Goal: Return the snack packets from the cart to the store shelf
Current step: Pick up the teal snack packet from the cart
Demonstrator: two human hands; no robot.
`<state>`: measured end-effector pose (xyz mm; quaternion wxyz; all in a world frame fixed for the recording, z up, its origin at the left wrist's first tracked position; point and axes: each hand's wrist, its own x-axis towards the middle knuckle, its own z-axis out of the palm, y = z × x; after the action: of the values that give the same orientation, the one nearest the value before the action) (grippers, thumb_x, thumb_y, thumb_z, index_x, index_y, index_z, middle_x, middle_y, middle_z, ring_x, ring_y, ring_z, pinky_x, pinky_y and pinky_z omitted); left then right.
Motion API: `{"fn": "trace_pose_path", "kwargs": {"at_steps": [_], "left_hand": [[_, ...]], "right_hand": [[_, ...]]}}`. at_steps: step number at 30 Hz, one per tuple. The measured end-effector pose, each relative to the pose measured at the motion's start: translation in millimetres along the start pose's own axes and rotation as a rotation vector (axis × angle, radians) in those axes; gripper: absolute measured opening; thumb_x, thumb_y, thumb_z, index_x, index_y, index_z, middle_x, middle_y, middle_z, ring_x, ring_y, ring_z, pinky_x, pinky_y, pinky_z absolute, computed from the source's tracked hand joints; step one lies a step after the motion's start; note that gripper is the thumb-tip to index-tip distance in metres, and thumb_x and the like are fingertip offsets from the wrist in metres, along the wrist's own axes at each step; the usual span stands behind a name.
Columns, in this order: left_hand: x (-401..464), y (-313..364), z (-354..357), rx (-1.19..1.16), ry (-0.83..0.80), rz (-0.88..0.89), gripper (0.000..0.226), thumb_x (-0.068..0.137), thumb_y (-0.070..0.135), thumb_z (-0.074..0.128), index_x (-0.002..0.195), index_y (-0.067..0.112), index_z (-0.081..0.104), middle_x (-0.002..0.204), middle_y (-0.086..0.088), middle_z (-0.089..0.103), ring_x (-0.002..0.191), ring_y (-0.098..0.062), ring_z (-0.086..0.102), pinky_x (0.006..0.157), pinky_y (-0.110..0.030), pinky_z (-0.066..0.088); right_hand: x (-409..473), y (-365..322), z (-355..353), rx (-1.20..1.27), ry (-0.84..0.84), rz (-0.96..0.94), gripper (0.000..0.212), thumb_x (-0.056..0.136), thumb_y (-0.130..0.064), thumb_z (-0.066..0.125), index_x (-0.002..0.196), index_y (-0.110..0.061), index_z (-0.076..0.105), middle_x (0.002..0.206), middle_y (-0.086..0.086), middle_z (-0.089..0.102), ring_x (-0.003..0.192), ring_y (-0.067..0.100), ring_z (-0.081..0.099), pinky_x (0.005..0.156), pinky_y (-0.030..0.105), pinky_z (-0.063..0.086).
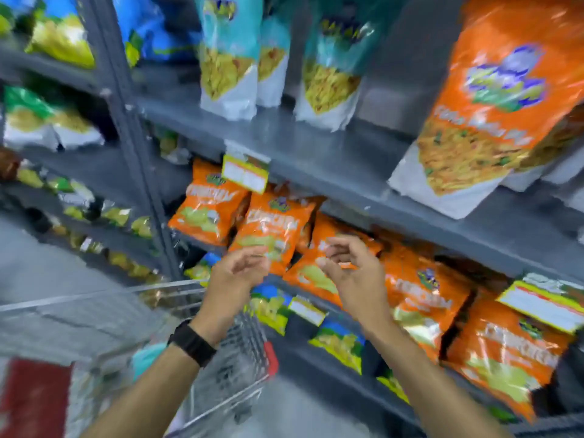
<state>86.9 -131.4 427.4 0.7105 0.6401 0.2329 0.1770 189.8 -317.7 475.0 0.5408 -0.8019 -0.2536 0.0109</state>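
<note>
The view is blurred by motion. Orange snack packets [271, 229] stand in a row on the middle grey shelf [410, 213]. My left hand [237, 273] and my right hand [350, 270] hover side by side just in front of them, fingers loosely curled and apart, holding nothing. A black watch is on my left wrist. The wire cart [240, 349] sits below my left arm, with a teal packet [148, 358] inside it. A big orange packet [493, 115] leans on the upper shelf at the right.
Teal and white packets [230, 58] stand on the upper shelf. Blue and yellow packets [341, 343] fill the lower shelf. A grey upright post [132, 147] divides this bay from more packets at the left. Yellow price tags [245, 173] hang from the shelf edges.
</note>
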Motion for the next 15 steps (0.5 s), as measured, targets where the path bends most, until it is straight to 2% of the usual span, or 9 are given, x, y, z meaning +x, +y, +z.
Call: {"fn": "trace_pose_path", "kwargs": {"at_steps": [5, 7, 9, 10, 11, 12, 13, 15], "left_hand": [[-15, -108, -106, 0.083, 0.137, -0.248, 0.026, 0.091, -0.007, 0.066, 0.107, 0.014, 0.07, 0.075, 0.007, 0.071, 0.059, 0.01, 0.063, 0.064, -0.011, 0.049], [-22, -144, -150, 0.096, 0.201, -0.387, 0.025, 0.089, -0.006, 0.066, 0.101, 0.015, 0.069, 0.064, 0.01, 0.072, 0.051, 0.01, 0.06, 0.057, -0.01, 0.047], [-28, -182, -191, 0.062, 0.265, -0.548, 0.021, 0.081, 0.009, 0.074, 0.099, 0.018, 0.068, 0.074, 0.001, 0.074, 0.055, 0.002, 0.062, 0.06, -0.017, 0.049], [-31, -200, -211, 0.06, 0.282, -0.62, 0.028, 0.072, 0.02, 0.077, 0.099, 0.02, 0.068, 0.083, -0.007, 0.072, 0.06, -0.004, 0.062, 0.062, -0.019, 0.049], [-33, -219, -228, 0.057, 0.308, -0.694, 0.031, 0.069, 0.022, 0.078, 0.098, 0.021, 0.067, 0.09, -0.013, 0.068, 0.058, -0.007, 0.062, 0.059, -0.018, 0.049], [-34, -239, -246, 0.02, 0.341, -0.759, 0.026, 0.074, 0.015, 0.077, 0.096, 0.019, 0.064, 0.09, -0.016, 0.064, 0.048, -0.005, 0.059, 0.049, -0.013, 0.046], [-33, -260, -261, 0.017, 0.357, -0.825, 0.022, 0.083, 0.003, 0.072, 0.097, 0.015, 0.06, 0.085, -0.017, 0.062, 0.037, 0.0, 0.054, 0.039, -0.01, 0.039], [-33, -291, -281, -0.006, 0.354, -0.904, 0.02, 0.096, -0.01, 0.054, 0.095, 0.01, 0.055, 0.065, -0.01, 0.065, 0.025, 0.003, 0.046, 0.03, -0.009, 0.031]], "right_hand": [[-26, 56, 131, -0.078, -0.428, 0.226, 0.036, 0.082, -0.001, 0.077, 0.1, -0.03, 0.065, 0.086, -0.011, 0.065, 0.068, -0.014, 0.061, 0.069, 0.015, 0.048], [-39, 80, 182, -0.095, -0.593, 0.365, 0.033, 0.083, 0.0, 0.078, 0.108, -0.018, 0.066, 0.083, -0.005, 0.064, 0.057, -0.013, 0.059, 0.06, 0.009, 0.047], [-53, 110, 232, -0.104, -0.719, 0.509, 0.036, 0.084, 0.008, 0.074, 0.117, 0.0, 0.065, 0.076, -0.004, 0.061, 0.047, -0.011, 0.056, 0.049, 0.006, 0.044], [-61, 121, 255, -0.121, -0.769, 0.574, 0.034, 0.085, 0.013, 0.07, 0.117, 0.006, 0.063, 0.07, -0.004, 0.06, 0.043, -0.01, 0.055, 0.046, 0.007, 0.042], [-68, 132, 278, -0.134, -0.823, 0.644, 0.027, 0.086, 0.016, 0.066, 0.111, 0.007, 0.062, 0.062, -0.005, 0.059, 0.04, -0.009, 0.053, 0.043, 0.008, 0.041], [-74, 146, 300, -0.139, -0.884, 0.715, 0.021, 0.088, 0.018, 0.062, 0.1, 0.001, 0.061, 0.055, -0.007, 0.058, 0.037, -0.007, 0.052, 0.041, 0.009, 0.039], [-80, 159, 322, -0.14, -0.933, 0.788, 0.023, 0.089, 0.017, 0.062, 0.089, -0.006, 0.06, 0.052, -0.006, 0.057, 0.035, -0.006, 0.05, 0.04, 0.011, 0.038], [-91, 189, 357, -0.188, -0.994, 0.884, 0.028, 0.088, 0.006, 0.07, 0.079, -0.017, 0.057, 0.059, -0.006, 0.057, 0.038, -0.005, 0.049, 0.04, 0.015, 0.036]]}}
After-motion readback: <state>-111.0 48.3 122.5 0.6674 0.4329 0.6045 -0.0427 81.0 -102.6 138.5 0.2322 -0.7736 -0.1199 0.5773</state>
